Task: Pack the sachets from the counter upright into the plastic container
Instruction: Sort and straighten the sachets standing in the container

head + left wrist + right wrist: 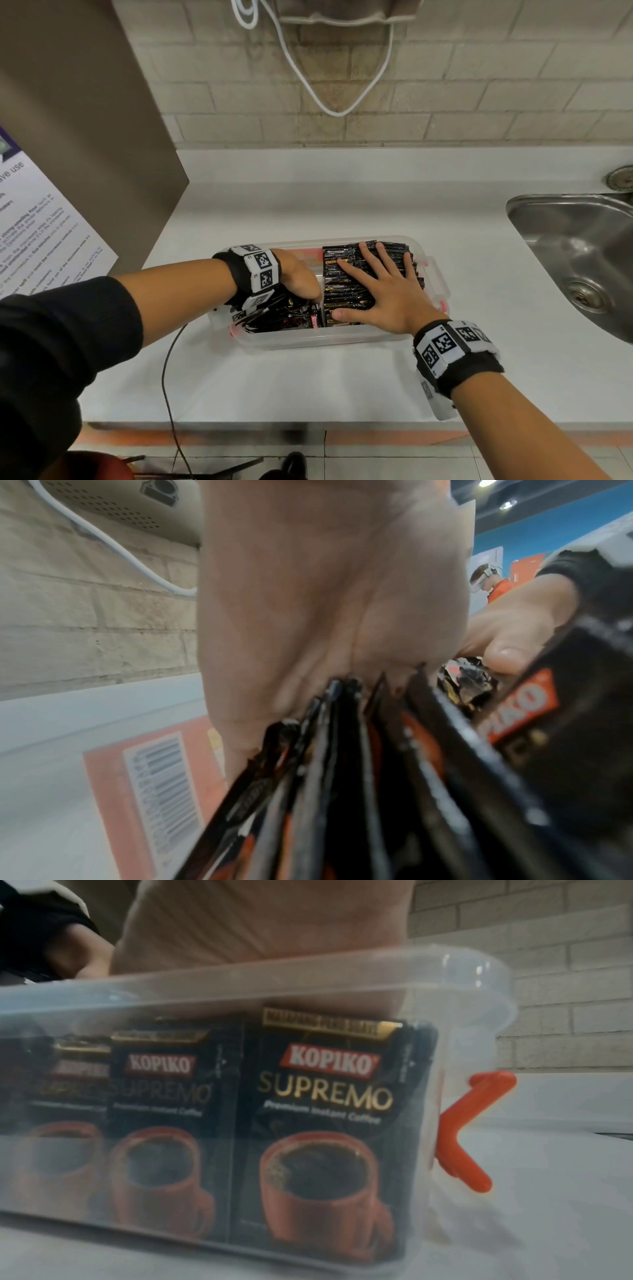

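A clear plastic container (308,337) sits on the white counter. Black Kopiko sachets (342,284) stand upright in a packed row in its right half. My right hand (376,284) lies flat on their top edges, fingers straight and spread. In the container's left half, my left hand (301,277) curls down around a loose bundle of sachets (284,315). The left wrist view shows my left hand (325,601) gripping that bundle (342,791) by its edges, with the right hand's thumb (503,653) beside it. Through the container wall (462,1015), the right wrist view shows upright sachets (325,1110).
A steel sink (575,246) is set into the counter at the right. An orange latch (469,1131) hangs open on the container's end. A black cable (168,370) runs over the counter's front edge. A brown panel with a notice (44,233) stands at the left.
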`<state>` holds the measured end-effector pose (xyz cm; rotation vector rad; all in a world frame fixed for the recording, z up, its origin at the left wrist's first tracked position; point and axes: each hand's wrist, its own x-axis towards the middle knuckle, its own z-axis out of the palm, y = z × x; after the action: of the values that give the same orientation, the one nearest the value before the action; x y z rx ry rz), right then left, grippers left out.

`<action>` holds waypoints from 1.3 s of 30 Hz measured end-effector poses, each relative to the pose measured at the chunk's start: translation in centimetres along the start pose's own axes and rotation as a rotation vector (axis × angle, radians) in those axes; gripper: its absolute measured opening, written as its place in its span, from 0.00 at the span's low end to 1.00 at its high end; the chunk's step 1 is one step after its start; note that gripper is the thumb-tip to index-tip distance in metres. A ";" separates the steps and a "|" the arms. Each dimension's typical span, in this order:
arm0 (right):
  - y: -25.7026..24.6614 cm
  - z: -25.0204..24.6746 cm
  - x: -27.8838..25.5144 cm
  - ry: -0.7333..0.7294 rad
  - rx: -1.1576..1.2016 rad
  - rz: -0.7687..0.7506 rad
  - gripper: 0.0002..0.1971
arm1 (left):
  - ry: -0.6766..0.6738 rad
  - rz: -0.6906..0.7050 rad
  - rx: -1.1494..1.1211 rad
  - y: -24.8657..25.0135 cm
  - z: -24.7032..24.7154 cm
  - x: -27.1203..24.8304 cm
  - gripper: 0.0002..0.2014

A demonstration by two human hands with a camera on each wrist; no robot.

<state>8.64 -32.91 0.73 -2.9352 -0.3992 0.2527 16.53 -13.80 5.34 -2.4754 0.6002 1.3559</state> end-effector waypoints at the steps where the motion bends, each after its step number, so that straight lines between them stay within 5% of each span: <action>1: 0.0 0.0 0.0 0.000 0.000 -0.002 0.52 | -0.019 -0.007 -0.029 0.2 -0.1 -0.3 0.22; 6: -0.1 -0.1 -0.1 -0.002 -0.007 -0.009 0.52 | -0.105 0.002 -0.263 0.1 -0.8 -0.9 0.11; 12: 0.0 0.0 -0.1 0.001 -0.001 -0.009 0.51 | -0.152 0.094 -0.416 -0.3 -0.7 -1.5 0.15; 17: 0.0 0.0 -0.1 0.005 0.003 -0.007 0.51 | -0.195 0.121 -0.224 0.1 -0.2 -1.5 0.18; 25: 0.1 0.1 -0.1 0.007 0.003 -0.009 0.51 | 0.028 0.109 0.169 0.4 0.7 -0.3 0.29; 32: 0.2 0.1 -0.1 0.013 -0.005 -0.008 0.50 | 0.033 0.093 0.234 0.8 1.1 0.4 0.38; 39: 0.2 0.3 0.0 0.013 -0.001 -0.004 0.50 | 0.082 0.156 0.205 -0.7 0.7 -0.5 0.34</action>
<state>8.62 -33.06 0.45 -2.9352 -0.4041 0.2324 16.09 -12.79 5.36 -2.3686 0.9194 1.1829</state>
